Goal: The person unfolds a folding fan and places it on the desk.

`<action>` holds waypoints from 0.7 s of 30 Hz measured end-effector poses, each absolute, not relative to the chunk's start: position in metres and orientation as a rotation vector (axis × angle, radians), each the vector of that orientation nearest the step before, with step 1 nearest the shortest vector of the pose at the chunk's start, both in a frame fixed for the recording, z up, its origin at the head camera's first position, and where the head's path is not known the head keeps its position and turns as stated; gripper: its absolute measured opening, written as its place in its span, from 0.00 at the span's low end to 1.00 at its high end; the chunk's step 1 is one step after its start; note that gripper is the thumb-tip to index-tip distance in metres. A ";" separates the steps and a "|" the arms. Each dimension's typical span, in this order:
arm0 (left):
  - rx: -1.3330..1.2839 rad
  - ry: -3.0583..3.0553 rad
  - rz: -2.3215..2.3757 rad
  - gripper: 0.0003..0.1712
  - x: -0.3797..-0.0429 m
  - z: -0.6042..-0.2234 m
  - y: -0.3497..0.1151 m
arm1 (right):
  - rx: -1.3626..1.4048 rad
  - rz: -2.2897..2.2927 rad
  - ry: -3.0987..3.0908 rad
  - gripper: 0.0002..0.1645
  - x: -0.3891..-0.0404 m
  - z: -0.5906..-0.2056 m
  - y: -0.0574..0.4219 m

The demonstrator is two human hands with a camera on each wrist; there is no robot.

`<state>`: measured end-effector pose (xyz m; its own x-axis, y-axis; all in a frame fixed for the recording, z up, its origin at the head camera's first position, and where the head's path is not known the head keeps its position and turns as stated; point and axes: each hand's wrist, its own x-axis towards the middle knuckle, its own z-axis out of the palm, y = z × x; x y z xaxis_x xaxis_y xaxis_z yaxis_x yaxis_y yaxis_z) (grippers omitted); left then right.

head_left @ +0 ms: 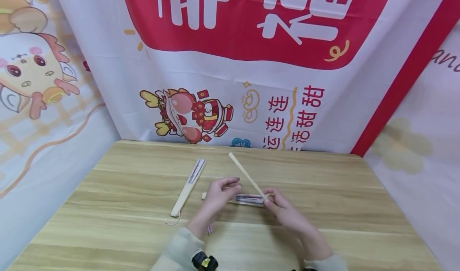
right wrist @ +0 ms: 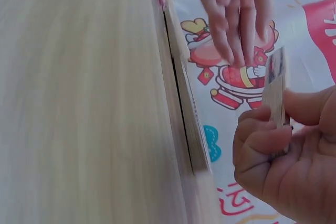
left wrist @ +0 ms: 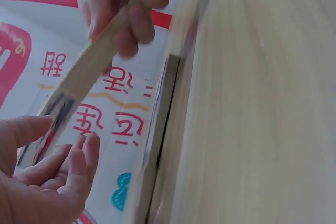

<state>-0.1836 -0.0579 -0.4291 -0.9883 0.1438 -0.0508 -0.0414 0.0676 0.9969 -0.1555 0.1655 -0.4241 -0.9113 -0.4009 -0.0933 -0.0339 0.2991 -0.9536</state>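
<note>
A folded fan [head_left: 248,176] with pale wooden ribs is tilted up above the table, its lower end pinched by my right hand [head_left: 287,214]. In the right wrist view, thumb and curled fingers grip the fan [right wrist: 274,94]. My left hand [head_left: 220,197] hovers beside it, fingers loosely bent; the right wrist view shows a gap between that hand [right wrist: 239,17] and the fan. Below both hands lies a second folded fan [head_left: 251,199] with a printed strip, partly hidden by them. A third folded fan [head_left: 188,188] lies to the left, a thin cord loop at its near end.
The wooden table [head_left: 334,199] meets a printed cloth backdrop [head_left: 237,71] at its far edge. Cloth walls [head_left: 424,115] stand at both sides. A pink tassel [head_left: 209,230] lies near my left wrist.
</note>
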 end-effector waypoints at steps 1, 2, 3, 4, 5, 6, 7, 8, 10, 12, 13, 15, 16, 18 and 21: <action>0.089 2.163 2.071 0.23 -0.185 -0.430 -0.054 | -0.362 -1.670 2.238 0.19 -0.157 -0.424 0.162; 0.073 2.137 2.086 0.23 -0.188 -0.432 -0.050 | -0.338 -1.701 2.214 0.20 -0.159 -0.425 0.159; 0.063 2.110 2.105 0.23 -0.190 -0.434 -0.047 | -0.306 -1.729 2.188 0.20 -0.161 -0.426 0.156; 0.046 2.084 2.129 0.22 -0.191 -0.435 -0.043 | -0.274 -1.761 2.159 0.20 -0.163 -0.426 0.152; 0.026 2.054 2.158 0.22 -0.193 -0.436 -0.040 | -0.238 -1.788 2.132 0.20 -0.165 -0.426 0.149; 0.005 2.018 2.196 0.21 -0.194 -0.437 -0.037 | -0.206 -1.819 2.100 0.20 -0.167 -0.427 0.145; -0.020 1.983 2.233 0.21 -0.195 -0.438 -0.034 | -0.179 -1.846 2.075 0.20 -0.169 -0.429 0.142; -0.046 1.958 2.262 0.20 -0.196 -0.439 -0.031 | -0.158 -1.865 2.058 0.20 -0.170 -0.430 0.139; -0.100 1.912 2.312 0.20 -0.196 -0.441 -0.026 | -0.096 -1.900 2.037 0.20 -0.172 -0.433 0.132; -0.149 1.880 2.340 0.20 -0.196 -0.443 -0.022 | -0.041 -1.939 2.033 0.19 -0.172 -0.436 0.126; -0.166 1.867 2.349 0.20 -0.196 -0.444 -0.021 | -0.018 -1.958 2.042 0.18 -0.172 -0.437 0.123; -0.187 1.836 2.384 0.20 -0.196 -0.447 -0.018 | 0.009 -1.989 2.072 0.17 -0.172 -0.439 0.117; -0.194 1.821 2.401 0.20 -0.196 -0.448 -0.017 | 0.011 -2.001 2.089 0.16 -0.172 -0.439 0.114; -0.208 1.800 2.430 0.21 -0.196 -0.450 -0.015 | -0.017 -2.007 2.143 0.15 -0.171 -0.439 0.109; -0.223 1.785 2.455 0.21 -0.196 -0.452 -0.014 | -0.090 -1.987 2.254 0.13 -0.168 -0.438 0.105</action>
